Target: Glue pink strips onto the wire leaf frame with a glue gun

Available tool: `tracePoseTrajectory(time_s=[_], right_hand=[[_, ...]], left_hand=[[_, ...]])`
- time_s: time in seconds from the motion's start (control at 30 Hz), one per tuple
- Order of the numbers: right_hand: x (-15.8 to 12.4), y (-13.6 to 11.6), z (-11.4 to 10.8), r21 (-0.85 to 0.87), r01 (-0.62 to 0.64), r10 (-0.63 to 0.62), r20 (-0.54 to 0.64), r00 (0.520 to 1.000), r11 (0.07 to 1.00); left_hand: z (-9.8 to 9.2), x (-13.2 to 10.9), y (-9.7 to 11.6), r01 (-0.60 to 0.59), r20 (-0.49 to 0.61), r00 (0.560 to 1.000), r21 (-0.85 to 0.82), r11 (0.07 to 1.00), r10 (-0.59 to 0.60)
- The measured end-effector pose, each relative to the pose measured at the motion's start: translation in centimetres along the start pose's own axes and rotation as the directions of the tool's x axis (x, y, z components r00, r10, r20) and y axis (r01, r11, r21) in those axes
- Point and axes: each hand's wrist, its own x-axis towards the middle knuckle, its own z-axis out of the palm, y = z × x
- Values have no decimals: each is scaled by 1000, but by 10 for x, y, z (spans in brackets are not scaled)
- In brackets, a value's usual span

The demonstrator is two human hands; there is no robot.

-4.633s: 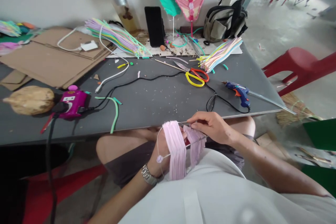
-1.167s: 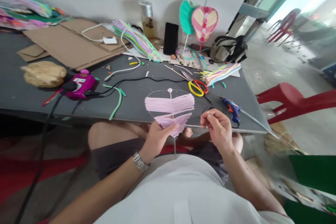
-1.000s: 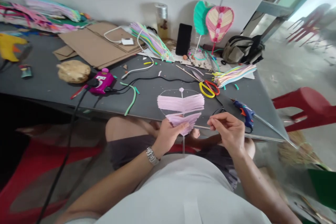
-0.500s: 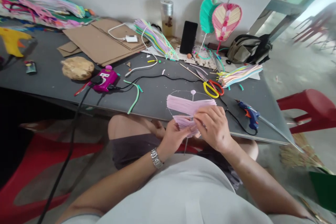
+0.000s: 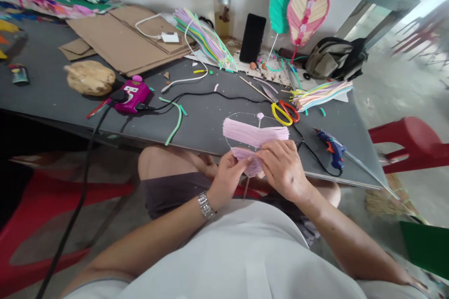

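Observation:
A small fan of pale pink pipe cleaners (image 5: 245,131) on a round wire frame is held over the table's near edge. Its stems lie in two bands with a gap between them, and a pink knob tops its centre stick. My left hand (image 5: 224,177) pinches the lower band, thumb on top. Closed fingers of my right hand (image 5: 286,168) grip the lower right part; the fingertips hide what they pinch. Beyond the fan lie scissors (image 5: 282,113) with yellow and red handles. To the right rests a blue glue gun (image 5: 333,152) with a glue stick.
A magenta power block (image 5: 131,96) with black cords sits left on the grey table (image 5: 203,121). Cardboard (image 5: 129,42), bundles of pipe cleaners (image 5: 206,39), a phone (image 5: 252,37), a bottle (image 5: 222,9), two finished fans (image 5: 308,16) and a pouch (image 5: 335,58) stand behind.
The view has shifted slightly, so the items at the left sit further left and higher. Both hands keep hold of the fan, with slight movement of the fingers.

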Motion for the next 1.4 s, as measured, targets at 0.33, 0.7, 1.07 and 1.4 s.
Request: tracePoseTrajectory(time_s=[0.33,0.7,1.07,1.4], right_hand=[[7,-2,-10,-36,33,-28,129,991,999],[11,-8,-17,-127,96,-78,144,987,987],[29,-9,-33,-105,287,-257,236,937,952],[28,5,-29,69,294,-301,166,939,953]], left_hand=[[6,2,3,84,-92,992,-38,996,-87],[5,3,18,9,-79,997,111,994,0],[2,-6,29,6,38,999,201,980,-14],[2,-1,22,147,-23,989,23,989,-147]])
